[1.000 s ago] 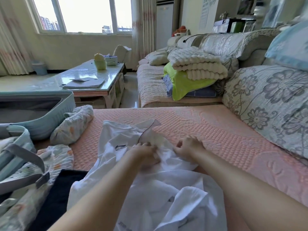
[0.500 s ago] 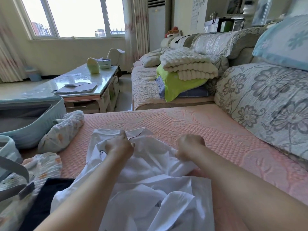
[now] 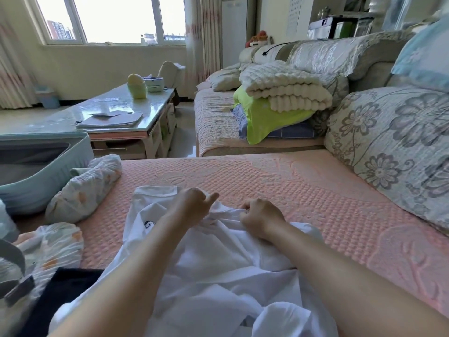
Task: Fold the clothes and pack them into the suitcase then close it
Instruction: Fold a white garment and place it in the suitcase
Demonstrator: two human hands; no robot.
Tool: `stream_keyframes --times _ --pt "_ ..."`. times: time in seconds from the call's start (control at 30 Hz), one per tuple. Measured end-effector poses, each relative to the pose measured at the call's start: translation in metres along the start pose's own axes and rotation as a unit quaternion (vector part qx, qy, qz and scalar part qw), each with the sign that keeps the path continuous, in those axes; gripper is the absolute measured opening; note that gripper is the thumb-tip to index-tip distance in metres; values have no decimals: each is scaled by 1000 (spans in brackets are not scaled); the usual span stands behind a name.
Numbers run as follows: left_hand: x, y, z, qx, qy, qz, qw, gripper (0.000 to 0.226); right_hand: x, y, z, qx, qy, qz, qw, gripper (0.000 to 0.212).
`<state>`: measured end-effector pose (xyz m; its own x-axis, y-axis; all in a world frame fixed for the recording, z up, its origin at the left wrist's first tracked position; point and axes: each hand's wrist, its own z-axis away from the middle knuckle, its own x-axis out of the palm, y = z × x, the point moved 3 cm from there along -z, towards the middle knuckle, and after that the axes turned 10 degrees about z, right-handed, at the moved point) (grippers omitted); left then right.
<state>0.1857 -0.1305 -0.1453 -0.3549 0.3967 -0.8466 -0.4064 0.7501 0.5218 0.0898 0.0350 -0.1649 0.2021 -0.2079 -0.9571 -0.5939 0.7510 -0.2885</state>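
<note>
A crumpled white shirt [image 3: 213, 271] with a small dark print lies on the pink quilted sofa cover [image 3: 303, 190] in front of me. My left hand [image 3: 192, 206] grips a fold of it near the far edge, thumb sticking out. My right hand [image 3: 262, 221] pinches the cloth just to the right, fingers curled. The light blue suitcase [image 3: 41, 176] lies open at the left edge. A rolled floral garment [image 3: 85, 188] lies beside it. More floral cloth [image 3: 56, 249] and a dark garment [image 3: 65, 290] lie at the lower left.
A glass-topped coffee table [image 3: 126, 117] with papers stands beyond the suitcase. Folded blankets [image 3: 279, 93] are stacked on the far sofa section. Large floral cushions [image 3: 388, 147] line the right side. A grey strap [image 3: 14, 276] shows at the lower left.
The camera has tilted up a little. Both hands have shifted along the shirt's upper edge, with the left hand moved right, close to the right hand, and the cloth bunched between them.
</note>
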Motion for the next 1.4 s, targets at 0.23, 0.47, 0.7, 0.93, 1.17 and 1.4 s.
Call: stream_keyframes --times 0.23,0.47,0.7,0.93,1.17,1.4 --pt "12 1 -5 -86 43 38 995 34 -8 3 -1 -44 -48 -38 997 16" --pt "-27 60 -26 45 211 -56 975 23 -57 45 1 -31 159 61 985 18" --pt "5 125 -85 73 46 24 996 58 -90 103 -10 41 407 239 881 38" --pt "55 111 -49 56 -157 -103 981 66 -47 100 -10 -72 59 166 982 48" --pt "21 50 10 58 -110 -83 989 52 -38 76 0 -24 -89 171 981 65" --pt "-5 102 118 164 -76 -5 983 34 -62 45 62 -46 -38 87 994 40"
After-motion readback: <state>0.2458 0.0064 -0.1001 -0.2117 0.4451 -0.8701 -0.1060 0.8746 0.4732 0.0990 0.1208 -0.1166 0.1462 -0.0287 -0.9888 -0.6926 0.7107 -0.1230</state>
